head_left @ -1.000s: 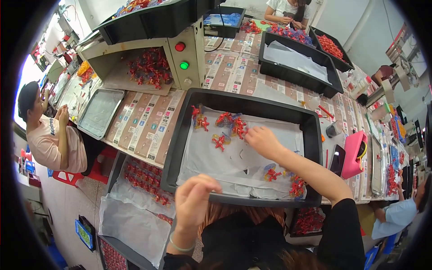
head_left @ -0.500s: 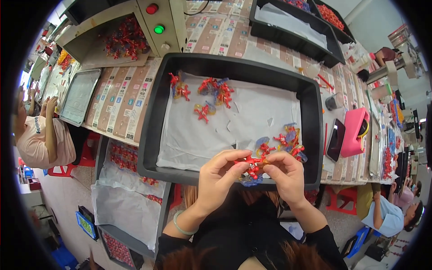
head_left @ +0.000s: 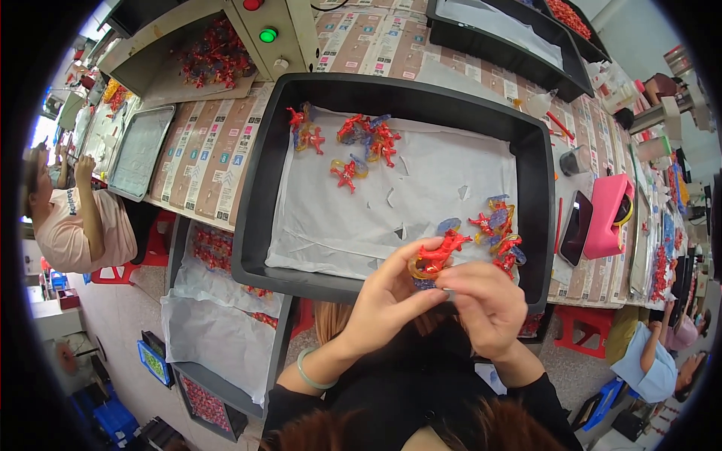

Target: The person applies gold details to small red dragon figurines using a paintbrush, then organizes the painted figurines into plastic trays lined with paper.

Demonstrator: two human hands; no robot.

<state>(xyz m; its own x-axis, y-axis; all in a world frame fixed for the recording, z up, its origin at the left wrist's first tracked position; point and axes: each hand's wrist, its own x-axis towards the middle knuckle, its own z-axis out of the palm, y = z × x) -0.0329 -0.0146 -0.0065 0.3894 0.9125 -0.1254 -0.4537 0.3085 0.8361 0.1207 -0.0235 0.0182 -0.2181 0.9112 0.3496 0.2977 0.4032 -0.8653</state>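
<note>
Over the near edge of a black tray (head_left: 259,173), my left hand (head_left: 383,308) pinches a red plastic figure (head_left: 440,254) with yellow and blue translucent parts around it. My right hand (head_left: 489,304) is closed beside the figure, its fingertips pressed together; what lies between them is hidden or too small to name. Several similar figures lie on the tray's white sheet (head_left: 331,218): a cluster (head_left: 368,135) at the far left, a single one (head_left: 344,174) below it, and another group (head_left: 500,229) at the right, just past my hands.
A machine with a green lit button (head_left: 268,34) holds a pile of red figures (head_left: 218,60). Right of the tray are a phone (head_left: 576,228) and a pink tape dispenser (head_left: 608,218). A metal tray (head_left: 141,150) lies left, near a person in a light pink shirt (head_left: 75,225).
The red figure has turned more upright in my left hand. My right hand has drawn back from it and curled its fingers. The whole view has shifted slightly.
</note>
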